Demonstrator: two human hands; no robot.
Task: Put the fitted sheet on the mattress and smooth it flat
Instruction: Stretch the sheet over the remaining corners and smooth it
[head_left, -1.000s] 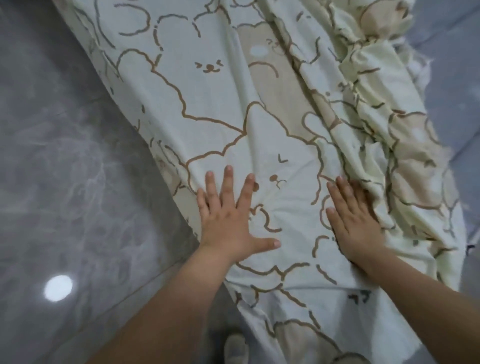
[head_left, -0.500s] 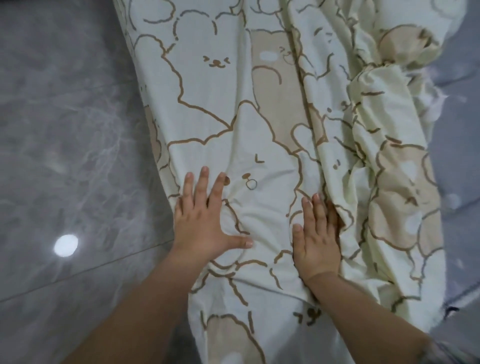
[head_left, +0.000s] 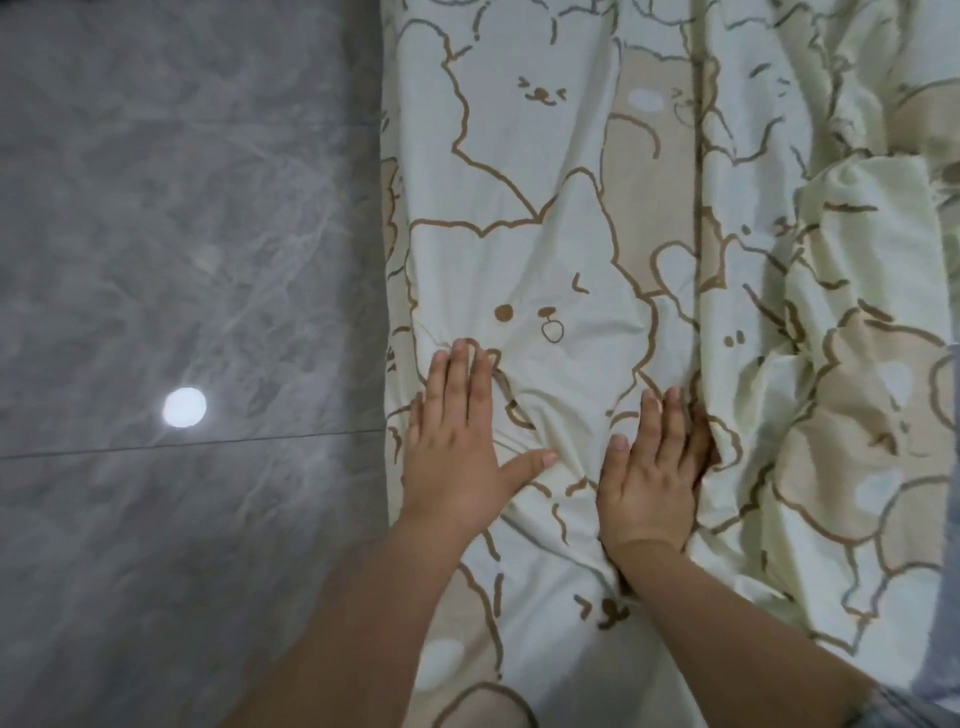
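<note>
A pale cream fitted sheet (head_left: 545, 218) printed with brown-outlined bears covers the middle and right of the view. Its left part lies fairly flat, while its right part (head_left: 841, 395) is bunched into deep folds. My left hand (head_left: 460, 436) rests palm down on the sheet near its left edge, fingers together and thumb out. My right hand (head_left: 654, 467) also presses flat on the fabric, its little-finger side against a long fold. A strip of grey-blue mattress (head_left: 953, 519) shows at the right edge.
Glossy grey marbled floor tiles (head_left: 182, 234) fill the left side, with a bright lamp reflection (head_left: 184, 408) and a grout line. The sheet's left edge hangs down next to the floor.
The view has swung so the sheet runs straight up the frame. Both hands stay flat on the fabric and have come closer together, gathering small wrinkles between them.
</note>
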